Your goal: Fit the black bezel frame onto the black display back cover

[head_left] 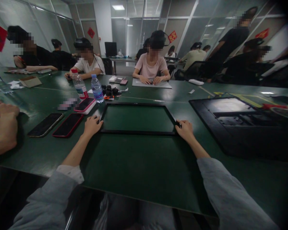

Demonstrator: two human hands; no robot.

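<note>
A thin black rectangular frame [137, 132] lies flat on the green table [139, 169] in front of me, the table showing through its open middle. My left hand [92, 125] grips the frame's near left corner. My right hand [185, 129] grips its near right corner. Both arms wear grey sleeves.
Three phones [68, 124] lie left of the frame, with two water bottles [96, 88] and small black parts [109, 91] behind them. A large black panel [240, 124] lies at the right. A neighbour's hand [3, 127] rests at the far left. Several people sit across the table.
</note>
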